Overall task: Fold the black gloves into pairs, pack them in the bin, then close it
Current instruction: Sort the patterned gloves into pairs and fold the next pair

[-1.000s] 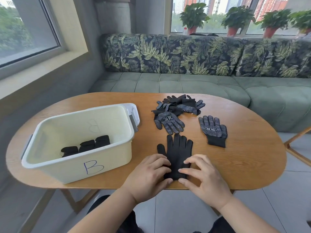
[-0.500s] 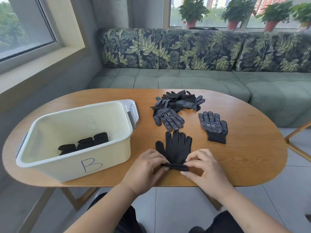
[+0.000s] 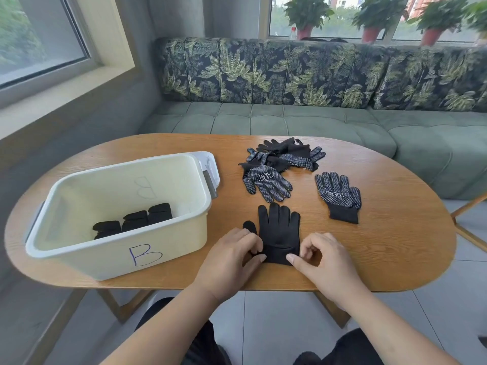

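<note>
Black glove (image 3: 278,227) lies flat on the table (image 3: 395,248), lower centre of the frame, its fingers pointing up toward the sofa (image 3: 290,122). Whether a second one is stacked under it I can't tell. Its cuff end looks doubled over into a thick band. The left hand (image 3: 232,262) pinches the band's left corner, thumb low and curled fingers on top. The right hand (image 3: 325,259) pinches the right corner, thumb tip on the cloth and fingers bent tight.

Left of the hands stands the cream bin (image 3: 168,248), open, with a blue "B" on its near wall. Three folded bundles (image 3: 134,221) sit side by side on its floor. The lid (image 3: 209,167) peeks out behind the bin's far right corner.

Above the hands, mid-frame, the left dotted glove (image 3: 266,183) lies with its printed side up. The right dotted glove (image 3: 338,197) lies apart from it, further right. Behind them a heap (image 3: 287,154) of more gloves is tangled, and the left dotted glove touches its near edge. Potted plants (image 3: 308,11) line the sill along the top of the frame.
</note>
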